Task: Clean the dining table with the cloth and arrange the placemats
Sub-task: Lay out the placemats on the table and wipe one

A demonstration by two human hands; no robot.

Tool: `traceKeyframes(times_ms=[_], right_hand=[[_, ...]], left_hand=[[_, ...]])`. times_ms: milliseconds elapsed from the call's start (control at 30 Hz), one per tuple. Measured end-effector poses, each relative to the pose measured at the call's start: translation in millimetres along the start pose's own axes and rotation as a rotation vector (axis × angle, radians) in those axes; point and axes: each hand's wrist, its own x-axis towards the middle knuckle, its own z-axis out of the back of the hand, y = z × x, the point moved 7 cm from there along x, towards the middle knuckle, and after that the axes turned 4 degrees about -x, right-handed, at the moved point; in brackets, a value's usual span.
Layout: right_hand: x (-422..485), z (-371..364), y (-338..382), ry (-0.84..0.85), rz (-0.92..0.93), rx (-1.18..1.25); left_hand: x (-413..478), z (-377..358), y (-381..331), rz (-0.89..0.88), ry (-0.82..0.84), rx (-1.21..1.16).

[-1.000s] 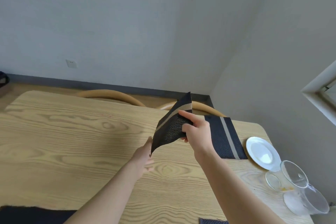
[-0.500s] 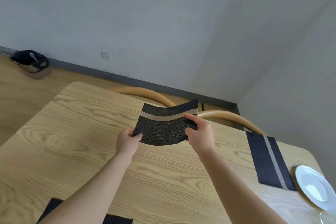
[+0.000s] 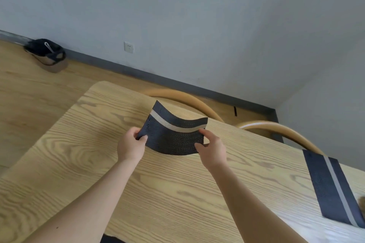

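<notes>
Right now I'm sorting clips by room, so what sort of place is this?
Probably a home dining room: a wooden dining table, curved chair backs along its far edge, a striped placemat laid flat and a second placemat held above the top.

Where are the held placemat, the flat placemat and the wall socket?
Held placemat (image 3: 175, 140): head view, dark weave below the stripe.
Flat placemat (image 3: 323, 183): head view, dark band left of the stripe.
Socket (image 3: 128, 47): head view, middle of its plate.
</notes>
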Motion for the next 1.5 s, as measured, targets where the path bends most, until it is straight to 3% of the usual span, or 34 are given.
traceKeyframes(times_ms=[67,133,267,367,467,767,967,1167,1500], right_hand=[[1,-15,-1,0.072,0.020,-0.089],[0,-25,-8,0.115,0.002,-0.200],[-4,-36,-20,0.205,0.065,-0.394],[-10,-48,-22,0.272,0.184,-0.539],[-15,-60,-28,0.325,0.227,-0.649],[-21,-52,-32,0.254,0.277,-0.577],[-35,-18,-44,0.137,0.282,-0.456],[-51,33,-96,0.041,0.221,-0.440],[-88,138,-198,-0.042,0.106,-0.351]], left_hand=[[1,8,0,-0.065,-0.092,0.105],[-2,8,-6,-0.238,-0.114,0.281],[-16,-35,-12,-0.579,0.223,0.618],[-28,-66,0,-0.608,0.438,0.800],[-29,-72,7,-0.596,0.459,0.899],[-29,-70,4,-0.565,0.465,0.912],[-55,-93,-21,-0.648,0.455,0.867],[-112,-145,-59,-0.777,0.501,0.798],[-216,-225,-104,-0.828,0.613,0.801]])
